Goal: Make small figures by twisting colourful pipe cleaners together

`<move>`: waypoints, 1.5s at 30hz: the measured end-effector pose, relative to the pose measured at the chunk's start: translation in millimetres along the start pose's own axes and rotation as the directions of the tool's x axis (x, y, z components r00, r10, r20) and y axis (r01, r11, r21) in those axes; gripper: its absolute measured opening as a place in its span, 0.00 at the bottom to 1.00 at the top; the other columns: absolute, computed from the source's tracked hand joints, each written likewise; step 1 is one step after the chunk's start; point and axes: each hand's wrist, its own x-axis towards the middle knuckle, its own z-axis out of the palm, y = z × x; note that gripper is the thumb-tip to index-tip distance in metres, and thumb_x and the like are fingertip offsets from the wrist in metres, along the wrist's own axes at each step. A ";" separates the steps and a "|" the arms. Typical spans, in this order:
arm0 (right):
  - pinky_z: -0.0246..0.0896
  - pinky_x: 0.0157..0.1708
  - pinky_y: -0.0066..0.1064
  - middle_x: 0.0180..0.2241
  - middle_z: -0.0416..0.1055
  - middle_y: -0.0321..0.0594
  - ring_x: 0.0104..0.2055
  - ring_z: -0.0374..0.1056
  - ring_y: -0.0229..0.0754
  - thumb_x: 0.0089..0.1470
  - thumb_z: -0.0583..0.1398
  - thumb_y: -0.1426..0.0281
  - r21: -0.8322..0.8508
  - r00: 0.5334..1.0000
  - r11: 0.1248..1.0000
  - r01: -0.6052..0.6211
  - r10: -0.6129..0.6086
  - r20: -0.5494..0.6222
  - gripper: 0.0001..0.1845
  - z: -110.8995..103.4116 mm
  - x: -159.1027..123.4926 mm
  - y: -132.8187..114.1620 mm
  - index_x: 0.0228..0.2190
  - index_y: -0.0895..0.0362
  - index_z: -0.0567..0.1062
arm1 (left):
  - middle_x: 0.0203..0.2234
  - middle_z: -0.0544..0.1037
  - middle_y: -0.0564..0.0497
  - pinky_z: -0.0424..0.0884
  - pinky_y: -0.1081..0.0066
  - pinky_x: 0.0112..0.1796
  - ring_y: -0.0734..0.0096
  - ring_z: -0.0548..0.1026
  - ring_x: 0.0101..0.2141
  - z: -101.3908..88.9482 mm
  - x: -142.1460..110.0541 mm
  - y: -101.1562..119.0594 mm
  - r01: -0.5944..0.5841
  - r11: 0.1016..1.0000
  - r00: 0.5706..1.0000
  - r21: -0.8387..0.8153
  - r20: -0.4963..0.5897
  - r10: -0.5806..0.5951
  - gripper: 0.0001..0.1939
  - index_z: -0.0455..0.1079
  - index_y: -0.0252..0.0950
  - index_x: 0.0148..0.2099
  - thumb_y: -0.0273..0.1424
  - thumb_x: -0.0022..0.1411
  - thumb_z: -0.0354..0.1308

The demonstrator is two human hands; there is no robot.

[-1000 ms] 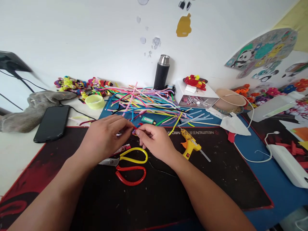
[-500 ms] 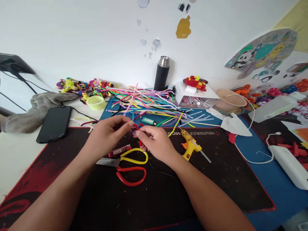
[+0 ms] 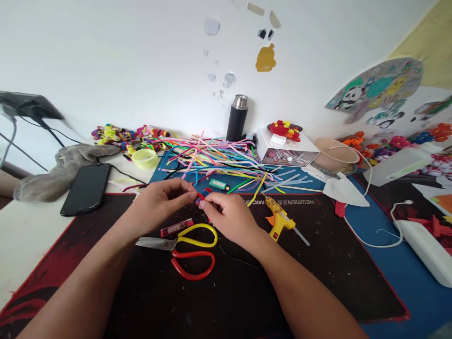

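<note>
Between my hands is a small piece of bent pipe cleaners (image 3: 199, 197) in red, blue and purple, partly hidden by my fingers. My left hand (image 3: 171, 197) pinches it from the left with thumb and forefinger. From the right, my right hand (image 3: 228, 210) grips it, thumb on top. Just below lie scissors (image 3: 173, 244) with one yellow and one red handle, blades pointing left. A red lighter (image 3: 176, 228) rests above the blades. Beyond my fingers is a small green object (image 3: 219, 184). The yellow glue gun (image 3: 278, 219) lies right of my right hand.
A heap of colourful pipe cleaners (image 3: 215, 155) spreads at the back, before a black thermos (image 3: 237, 118). On the left are a phone (image 3: 85, 189) and a yellow tape roll (image 3: 145, 159). A white box (image 3: 289, 149), a beige bowl (image 3: 335, 153) and a power strip (image 3: 423, 252) stand right.
The camera view has tilted slightly upward, so the scene sits lower. Both hands stay together on the pipe cleaners; less of the red piece shows below my right fingers.
</note>
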 end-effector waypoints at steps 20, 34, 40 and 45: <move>0.59 0.31 0.30 0.32 0.81 0.36 0.31 0.73 0.39 0.68 0.62 0.66 0.154 0.999 0.988 -0.031 0.034 -0.016 0.07 1.6 -0.6 1.9 0.38 0.53 0.81 | 0.29 0.77 0.52 0.68 0.71 0.34 0.66 0.71 0.32 4.4 -1.1 -1.3 0.022 1.000 0.999 -0.014 0.036 -0.021 0.17 0.77 0.37 0.37 0.48 0.61 0.66; 0.63 0.22 0.26 0.27 0.73 0.32 0.20 0.69 0.34 0.66 0.62 0.66 0.575 0.986 0.803 -0.154 0.162 0.038 0.07 4.2 1.6 -1.8 0.35 0.55 0.76 | 0.25 0.72 0.54 0.56 0.76 0.24 0.78 0.62 0.24 33.1 3.5 -7.9 0.248 0.705 0.964 -0.664 0.095 -0.250 0.18 0.78 0.35 0.37 0.41 0.52 0.78; 0.64 0.23 0.26 0.25 0.72 0.31 0.20 0.69 0.34 0.67 0.62 0.65 0.542 0.987 0.827 -0.152 0.154 0.043 0.08 0.2 1.7 -0.4 0.35 0.55 0.76 | 0.25 0.73 0.54 0.61 0.75 0.25 0.76 0.63 0.25 17.1 3.1 -3.1 0.149 0.839 0.984 -0.523 -0.007 -0.179 0.21 0.79 0.36 0.33 0.46 0.51 0.79; 0.62 0.25 0.27 0.26 0.73 0.32 0.22 0.71 0.36 0.68 0.61 0.64 0.393 0.993 0.912 -0.116 0.119 0.016 0.09 1.0 0.4 2.2 0.35 0.54 0.77 | 0.30 0.77 0.51 0.64 0.74 0.28 0.73 0.67 0.28 11.8 2.0 -6.3 0.131 0.912 0.990 -0.389 0.008 -0.138 0.20 0.81 0.37 0.36 0.48 0.55 0.76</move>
